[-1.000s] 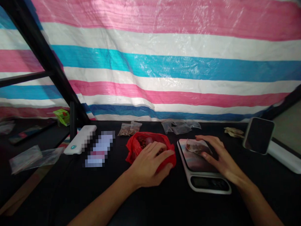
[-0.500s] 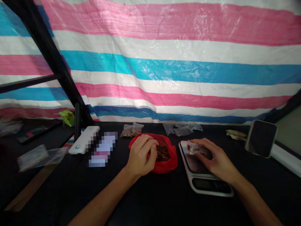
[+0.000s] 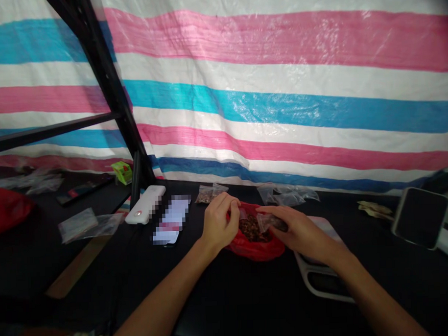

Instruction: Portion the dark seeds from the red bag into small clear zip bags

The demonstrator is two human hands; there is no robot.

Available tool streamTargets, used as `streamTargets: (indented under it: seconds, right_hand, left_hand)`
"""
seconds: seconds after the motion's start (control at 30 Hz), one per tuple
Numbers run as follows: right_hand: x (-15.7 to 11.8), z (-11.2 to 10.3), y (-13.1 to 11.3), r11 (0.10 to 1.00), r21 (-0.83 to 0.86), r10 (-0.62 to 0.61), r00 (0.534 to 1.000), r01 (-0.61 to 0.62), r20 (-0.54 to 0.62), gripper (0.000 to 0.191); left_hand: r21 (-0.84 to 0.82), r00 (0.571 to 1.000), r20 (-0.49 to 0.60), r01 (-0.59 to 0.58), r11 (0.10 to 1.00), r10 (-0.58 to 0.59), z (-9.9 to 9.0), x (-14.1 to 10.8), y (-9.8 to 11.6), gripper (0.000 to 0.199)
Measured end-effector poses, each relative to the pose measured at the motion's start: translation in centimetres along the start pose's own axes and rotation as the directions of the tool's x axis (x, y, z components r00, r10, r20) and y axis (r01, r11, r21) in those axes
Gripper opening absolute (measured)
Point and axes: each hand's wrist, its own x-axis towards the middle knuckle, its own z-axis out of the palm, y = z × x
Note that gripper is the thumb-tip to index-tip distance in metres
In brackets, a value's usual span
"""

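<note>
The small clear bag [image 3: 265, 221] is off the digital scale [image 3: 307, 279] and over the mouth of the red plastic bag [image 3: 257, 251], carried there by the right hand [image 3: 297, 229]; half a second ago it is above the scale's plate. The shift suggests that weighing is paused and the portion is being adjusted against the loose brown pieces [image 3: 252, 229] in the red bag, though whether anything passes between the two bags cannot be told.

The right hand reaches in from the right, wrist and forearm crossing in front of the scale, its fingers closed narrowly around the small bag, whose dark contents show beside the thumb. The bag's open or sealed end is too blurred to judge.

Opposite, the left hand [image 3: 219, 221] is bent at the red bag's left edge, knuckles up, fingers curled close together; whether they pinch the rim or a clear object beside them cannot be told.

Behind, along the back of the black counter [image 3: 228, 300], lie two filled sachets [image 3: 210, 192] and, to their right, several flat clear bags [image 3: 286, 195].
</note>
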Motion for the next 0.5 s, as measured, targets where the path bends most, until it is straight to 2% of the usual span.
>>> streamTargets:
  seconds: [0.13, 0.2, 0.3, 0.43, 0.5]
  right_hand:
    - [-1.9, -1.1, 1.2, 0.989, 0.089, 0.125, 0.99, -0.12, -0.06, 0.045]
    - [-3.5, -2.1, 2.7, 0.973, 0.127, 0.207, 0.973, -0.193, -0.1, 0.042]
    - [-5.9, -3.7, 5.2, 0.955, 0.116, 0.284, 0.955, -0.273, -0.082, 0.042]
    - [-7.8, -5.5, 7.4, 0.959, 0.085, 0.269, 0.963, -0.271, 0.034, 0.053]
    - [-8.3, -6.0, 8.2, 0.954, 0.172, 0.25, 0.968, -0.247, 0.004, 0.059]
  left_hand:
    - [0.005, 1.0, -0.011, 0.0, 1.0, 0.0, -0.2, 0.2, 0.0, 0.027]
    - [0.007, 1.0, -0.016, 0.003, 1.0, -0.003, -0.2, 0.2, -0.1, 0.027]
    - [0.021, 1.0, 0.006, -0.001, 1.0, 0.0, 0.0, 0.1, -0.2, 0.027]
    - [0.055, 0.999, 0.039, -0.018, 0.998, 0.016, 0.1, 0.0, -0.3, 0.029]
    - [0.044, 0.998, 0.061, -0.032, 0.999, 0.03, 0.1, -0.1, -0.4, 0.029]
